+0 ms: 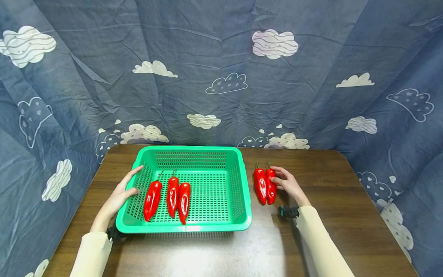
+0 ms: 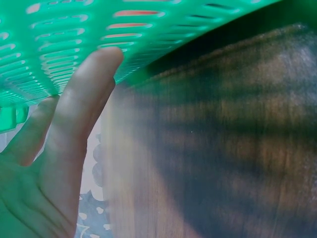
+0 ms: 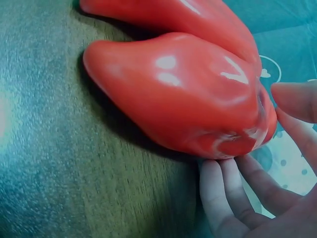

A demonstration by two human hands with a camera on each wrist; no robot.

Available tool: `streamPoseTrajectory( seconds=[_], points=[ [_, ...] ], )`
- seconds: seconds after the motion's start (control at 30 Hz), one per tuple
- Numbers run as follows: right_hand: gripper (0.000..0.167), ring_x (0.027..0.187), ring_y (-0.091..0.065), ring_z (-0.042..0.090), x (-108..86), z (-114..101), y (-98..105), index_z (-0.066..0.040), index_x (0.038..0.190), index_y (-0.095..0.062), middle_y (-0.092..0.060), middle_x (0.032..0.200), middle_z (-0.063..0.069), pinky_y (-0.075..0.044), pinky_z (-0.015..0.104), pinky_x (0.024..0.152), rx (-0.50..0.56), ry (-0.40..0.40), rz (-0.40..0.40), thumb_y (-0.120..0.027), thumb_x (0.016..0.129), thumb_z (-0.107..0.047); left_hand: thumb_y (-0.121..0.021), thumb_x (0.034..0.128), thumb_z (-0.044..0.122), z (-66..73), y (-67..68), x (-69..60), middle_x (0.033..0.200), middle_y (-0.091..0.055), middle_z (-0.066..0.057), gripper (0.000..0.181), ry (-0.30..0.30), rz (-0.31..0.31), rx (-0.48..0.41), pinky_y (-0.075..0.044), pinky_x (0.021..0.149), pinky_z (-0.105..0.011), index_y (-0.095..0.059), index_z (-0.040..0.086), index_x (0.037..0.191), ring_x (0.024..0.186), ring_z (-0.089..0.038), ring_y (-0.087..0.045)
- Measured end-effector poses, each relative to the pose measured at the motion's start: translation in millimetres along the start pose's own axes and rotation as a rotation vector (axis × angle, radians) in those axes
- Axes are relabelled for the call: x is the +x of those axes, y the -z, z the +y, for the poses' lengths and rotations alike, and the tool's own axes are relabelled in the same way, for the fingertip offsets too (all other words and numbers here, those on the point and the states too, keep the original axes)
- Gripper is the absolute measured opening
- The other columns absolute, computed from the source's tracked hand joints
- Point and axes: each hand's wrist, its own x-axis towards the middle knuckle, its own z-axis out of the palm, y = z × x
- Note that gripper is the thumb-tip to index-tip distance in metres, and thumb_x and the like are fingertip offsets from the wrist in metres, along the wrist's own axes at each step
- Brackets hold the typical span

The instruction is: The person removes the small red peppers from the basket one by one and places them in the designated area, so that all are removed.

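Note:
A green basket (image 1: 183,228) holds three red peppers (image 1: 152,201). My left hand (image 1: 117,198) is at its left rim, fingers spread and fairly straight; the left wrist view shows the fingers (image 2: 81,94) against the slotted wall (image 2: 59,39). To the right of the basket, two more peppers lie side by side on the table, stems away from me. My right hand (image 1: 288,186) touches the right-hand one (image 1: 271,191). In the right wrist view, relaxed fingers (image 3: 213,188) meet the side of this pepper (image 3: 173,94), and another digit is by its stem end.
A brown wooden table (image 1: 322,192) lies under everything. Behind and beside it hangs a blue curtain (image 1: 228,50) with white clouds. The basket's right wall (image 1: 242,188) stands between the peppers inside and the pair on the table.

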Motion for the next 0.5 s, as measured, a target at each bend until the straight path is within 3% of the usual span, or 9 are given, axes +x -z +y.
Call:
streamPoseTrajectory(
  seconds=[0.2, 0.37, 0.5],
  points=[
    [0.048, 0.099, -0.057, 0.019, -4.0, -3, 4, 0.007, 0.139, -0.038, -0.041, 0.133, 0.034, -0.051, 0.038, 0.084, 0.063, -0.001, 0.045, -0.051, 0.094, -0.002, -0.051, 0.0807, -0.006, 0.2, 0.1, 0.7, 0.156, -0.014, -0.015, 0.077, -0.005, 0.001, 0.004, -0.017, 0.101, -0.062, -0.025, 0.011, 0.152, 0.136, -0.038, -0.014],
    [0.048, 0.108, -0.054, 0.025, -8.6, -10, 10, 0.007, 0.14, -0.037, -0.04, 0.135, 0.034, -0.048, 0.047, 0.088, 0.083, 0.018, 0.076, -0.05, 0.095, -0.004, -0.051, 0.0804, -0.006, -0.3, 0.1, 0.2, 0.157, -0.013, -0.015, 0.078, -0.006, 0.0, -0.011, -0.015, 0.101, -0.063, -0.024, 0.011, 0.152, 0.137, -0.038, -0.012],
    [0.047, 0.106, -0.055, 0.023, -11.2, -16, 13, 0.008, 0.14, -0.037, -0.041, 0.133, 0.034, -0.047, 0.049, 0.088, 0.098, 0.034, 0.086, -0.049, 0.096, -0.005, -0.05, 0.0805, -0.007, -0.9, 0.4, 0.5, 0.156, -0.013, -0.015, 0.078, -0.013, -0.002, -0.001, -0.015, 0.101, -0.064, -0.024, 0.01, 0.152, 0.138, -0.038, -0.011]
  ],
)
